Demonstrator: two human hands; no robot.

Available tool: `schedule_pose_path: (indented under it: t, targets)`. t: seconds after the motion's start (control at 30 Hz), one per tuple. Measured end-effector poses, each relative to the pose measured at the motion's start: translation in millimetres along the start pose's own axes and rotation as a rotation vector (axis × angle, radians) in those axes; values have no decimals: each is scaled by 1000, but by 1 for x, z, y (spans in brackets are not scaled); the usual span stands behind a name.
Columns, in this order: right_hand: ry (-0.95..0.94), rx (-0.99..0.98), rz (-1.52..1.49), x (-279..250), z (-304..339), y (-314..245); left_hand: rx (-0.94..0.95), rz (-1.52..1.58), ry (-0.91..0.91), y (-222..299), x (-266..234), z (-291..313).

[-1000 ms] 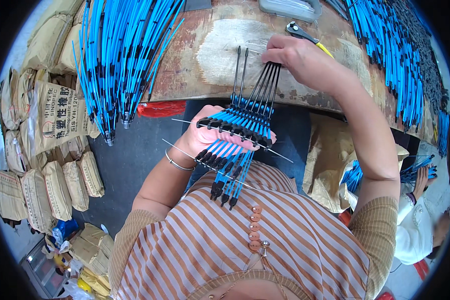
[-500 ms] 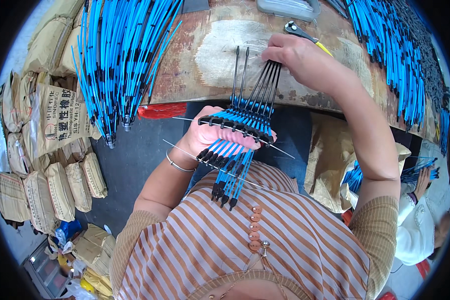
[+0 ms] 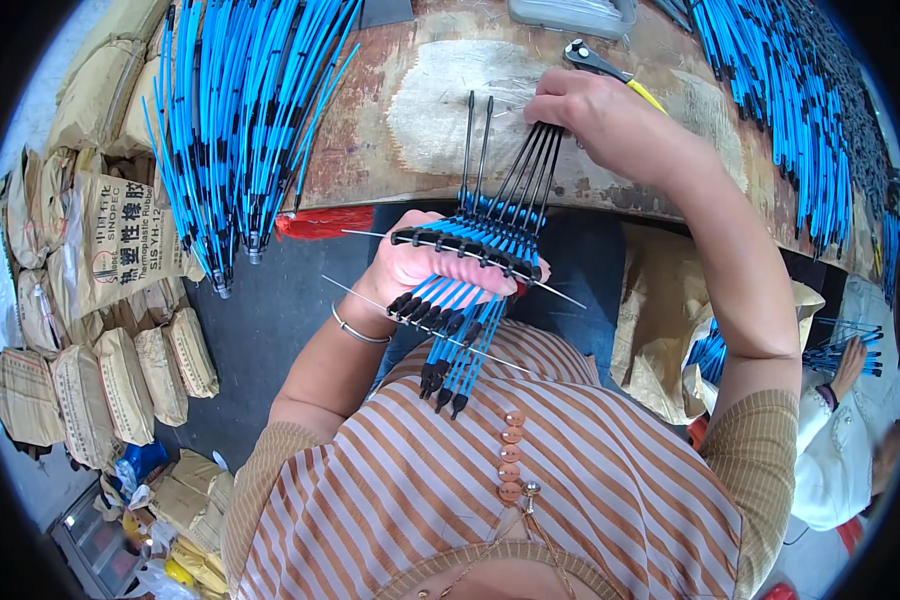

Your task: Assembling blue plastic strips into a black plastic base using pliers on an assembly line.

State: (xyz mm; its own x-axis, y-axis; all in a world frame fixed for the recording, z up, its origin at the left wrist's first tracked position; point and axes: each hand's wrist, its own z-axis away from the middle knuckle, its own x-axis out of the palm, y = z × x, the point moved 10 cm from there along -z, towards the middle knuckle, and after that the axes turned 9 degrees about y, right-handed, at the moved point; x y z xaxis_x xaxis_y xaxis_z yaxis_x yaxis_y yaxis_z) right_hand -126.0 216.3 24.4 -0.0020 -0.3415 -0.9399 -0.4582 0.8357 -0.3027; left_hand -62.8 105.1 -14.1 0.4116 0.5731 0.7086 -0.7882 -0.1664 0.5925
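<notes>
My left hand (image 3: 402,268) is closed round a flat bundle of blue rods with black fittings (image 3: 452,292), held in front of my striped top. Two thin metal wires run across the bundle: an upper wire (image 3: 562,295) on the far side of my fingers and a lower wire (image 3: 358,295) on the near side. From its far end stick thin black stems (image 3: 523,172); two stand apart at the left. My right hand (image 3: 598,112) pinches the tips of the others, gathered together over the table edge. Its fingertips are partly hidden.
On the worn table (image 3: 360,130) lie a pale cloth patch (image 3: 430,100), yellow-handled pliers (image 3: 595,60) and a clear tray (image 3: 570,18). Blue rods are heaped left (image 3: 250,110) and right (image 3: 770,120). Paper sacks (image 3: 120,385) stand left; at right, another person's hand (image 3: 850,365) touches rods.
The bundle and my left hand have shifted very slightly left in the picture. My right hand keeps its pinch on the stem tips. The other person's hand has moved a little.
</notes>
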Motion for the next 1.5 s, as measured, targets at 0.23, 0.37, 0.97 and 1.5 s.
schedule_pose_path:
  t: [0.23, 0.37, 0.97, 1.5]
  targets:
    - [-4, 8, 3, 2, -5, 2, 3, 118, -40, 1, 0, -2]
    - [18, -42, -4, 1, -7, -1, 11, 131, -40, 2, 1, -2]
    - [47, -162, 22, 6, -23, -11, 102, 333, -235, 25, 24, 2]
    - [123, -231, 320, 11, -4, -33, 356, -312, -94, 5, -5, 5]
